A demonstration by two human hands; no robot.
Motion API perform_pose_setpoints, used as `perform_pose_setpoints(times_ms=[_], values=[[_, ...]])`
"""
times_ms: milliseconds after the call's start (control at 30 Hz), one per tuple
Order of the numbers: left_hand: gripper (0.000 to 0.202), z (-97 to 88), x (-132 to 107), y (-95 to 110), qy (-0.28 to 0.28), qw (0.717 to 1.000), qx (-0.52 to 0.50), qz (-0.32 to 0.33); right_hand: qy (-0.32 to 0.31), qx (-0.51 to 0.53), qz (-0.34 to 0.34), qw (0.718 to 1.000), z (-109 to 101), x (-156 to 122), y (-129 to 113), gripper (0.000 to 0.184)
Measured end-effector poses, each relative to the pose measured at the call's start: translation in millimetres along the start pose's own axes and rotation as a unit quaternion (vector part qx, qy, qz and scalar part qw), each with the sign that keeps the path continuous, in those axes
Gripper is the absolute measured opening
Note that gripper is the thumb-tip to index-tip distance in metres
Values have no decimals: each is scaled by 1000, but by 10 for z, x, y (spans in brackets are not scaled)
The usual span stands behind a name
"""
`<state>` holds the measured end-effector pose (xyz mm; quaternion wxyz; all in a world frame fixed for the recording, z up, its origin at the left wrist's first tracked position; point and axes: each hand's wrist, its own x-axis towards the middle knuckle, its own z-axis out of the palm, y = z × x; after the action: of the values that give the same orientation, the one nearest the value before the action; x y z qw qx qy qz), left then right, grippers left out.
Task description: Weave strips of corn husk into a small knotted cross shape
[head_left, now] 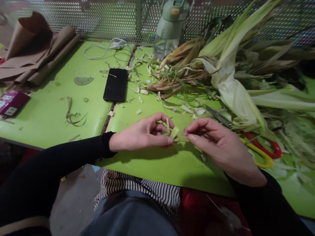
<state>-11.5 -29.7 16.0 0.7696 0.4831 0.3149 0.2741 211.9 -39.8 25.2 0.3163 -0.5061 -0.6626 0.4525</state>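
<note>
Between my two hands, just above the green table (137,164), is a small strip of pale green corn husk (182,139) with a folded or looped part standing up from it. My left hand (147,131) pinches its left end between thumb and fingers. At the right end, the thumb and forefinger of my right hand (219,144) are closed on the strip. Scissors with red and yellow handles (264,152) lie by my right hand, their dark blades pointing to the back left, partly covered by husk.
A heap of corn husks (228,82) fills the back right, beside a green water bottle (168,29). A black phone (115,85), a white cable (105,50), a protractor (83,80), brown paper (41,55) and a purple box (13,103) lie leftward. A perforated screen (110,23) borders the back.
</note>
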Motion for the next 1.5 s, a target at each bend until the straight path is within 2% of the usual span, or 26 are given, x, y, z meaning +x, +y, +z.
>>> perform_pose_setpoints(times_ms=[100, 233, 400, 567, 667, 733, 900, 1000, 1100, 1267, 1367, 1500], values=[[28, -7, -4, 2, -18, 1000, 12, -10, 35, 14, -6, 999, 23, 9, 41, 13], [25, 8, 6, -27, 2, 998, 63, 11, 60, 57, -3, 997, 103, -19, 47, 16], [30, 22, 34, -68, 35, 998, 41, 17, 18, 72, -25, 997, 164, -69, 37, 20], [30, 21, 52, -95, 23, 1000, 19, 1, 10, -45, -157, 986, 155, -42, 118, 4], [26, 31, 52, -120, 24, 998, 53, 30, 1, -107, -234, 966, 142, -15, 152, 9], [24, 45, 41, -136, 37, 992, 105, 60, 11, -133, -252, 959, 148, -8, 158, 10], [33, 84, -14, -172, 44, 947, 305, 93, 26, -151, -206, 967, 215, -18, 141, 6], [46, 90, -37, -170, 33, 929, 350, 115, 33, -144, -176, 973, 250, -23, 108, 5], [52, 91, -45, -136, 9, 934, 337, 119, 27, -134, -154, 979, 255, -25, 75, 7], [36, 99, -39, -107, 12, 956, 274, 102, 26, -106, -101, 989, 223, -33, 75, 13], [34, 94, -31, -116, 5, 966, 230, 114, 22, -94, -85, 992, 210, -29, 90, 21], [23, 78, -33, -87, -12, 960, 248, 129, 11, -96, -95, 991, 206, -14, 82, 23]])
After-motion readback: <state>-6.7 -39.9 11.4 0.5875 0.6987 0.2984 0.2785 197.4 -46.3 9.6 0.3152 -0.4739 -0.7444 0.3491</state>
